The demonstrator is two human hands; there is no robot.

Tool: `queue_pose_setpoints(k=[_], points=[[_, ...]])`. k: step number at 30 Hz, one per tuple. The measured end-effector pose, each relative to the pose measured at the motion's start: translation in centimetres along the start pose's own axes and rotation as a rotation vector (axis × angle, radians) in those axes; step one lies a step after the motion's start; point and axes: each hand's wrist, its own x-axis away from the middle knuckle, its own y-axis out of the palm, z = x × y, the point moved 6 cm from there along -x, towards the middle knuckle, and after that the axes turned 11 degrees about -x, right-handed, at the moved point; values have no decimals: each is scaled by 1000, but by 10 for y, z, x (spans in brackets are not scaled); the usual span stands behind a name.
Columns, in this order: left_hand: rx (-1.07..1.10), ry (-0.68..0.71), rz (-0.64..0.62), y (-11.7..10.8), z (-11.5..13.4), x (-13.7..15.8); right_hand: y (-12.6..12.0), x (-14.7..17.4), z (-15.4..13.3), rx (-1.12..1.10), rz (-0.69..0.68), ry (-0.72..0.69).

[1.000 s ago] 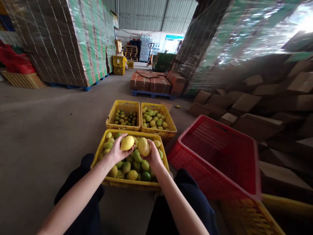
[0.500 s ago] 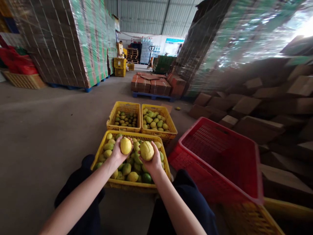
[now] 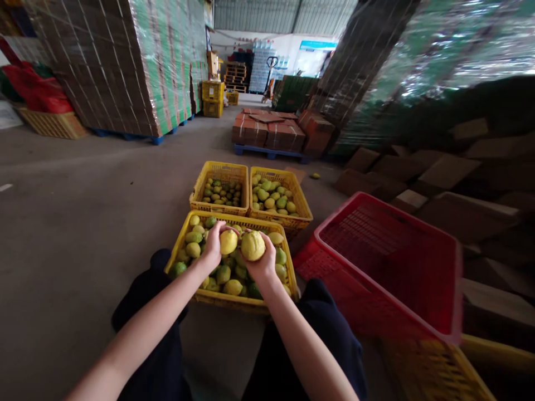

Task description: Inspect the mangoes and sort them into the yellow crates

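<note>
My left hand (image 3: pixel 214 244) is closed round a smooth yellow lemon (image 3: pixel 228 243). In my right hand (image 3: pixel 266 260) rests a larger, bumpy, paler lemon (image 3: pixel 253 245), with the fingers curled under it. The two fruits are held close beside each other above a yellow plastic crate (image 3: pixel 238 302). Several green and yellow lemons (image 3: pixel 233 287) fill that crate, partly hidden by my hands. Behind it stand two more yellow crates: the left one (image 3: pixel 219 209) holds small greenish fruit, and the right one (image 3: pixel 307 214) holds larger yellow-green lemons.
A red crate (image 3: pixel 376 289) stands at my right, on top of a yellow one (image 3: pixel 434 367). Cardboard boxes (image 3: pixel 468 214) lie heaped beyond it. Ahead, flat cartons (image 3: pixel 267 133) sit on a blue pallet (image 3: pixel 271 153). A wrapped stack (image 3: pixel 163 72) rises at the left.
My hands have come closer together, bringing the two lemons almost side by side. The left hand has turned inward. The view has shifted slightly, so the crates appear a little higher and farther right.
</note>
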Motion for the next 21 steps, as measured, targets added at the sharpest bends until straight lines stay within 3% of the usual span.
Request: queue_pose_setpoints(k=[3,5,11,16,21], points=[[-83,203,18,-2,7,0,0,-3,2,10,34,-27],[-72,234,31,-6,7,1,1,-5,7,3,44,-32],[356,-145,86,-15,-19,-1,-7,-15,26,60,103,60],[425,-200,77,-8,-15,-1,-4,-11,28,32,53,166],[447,-316,164,-9,-13,0,6,-8,16,-57,-29,163]])
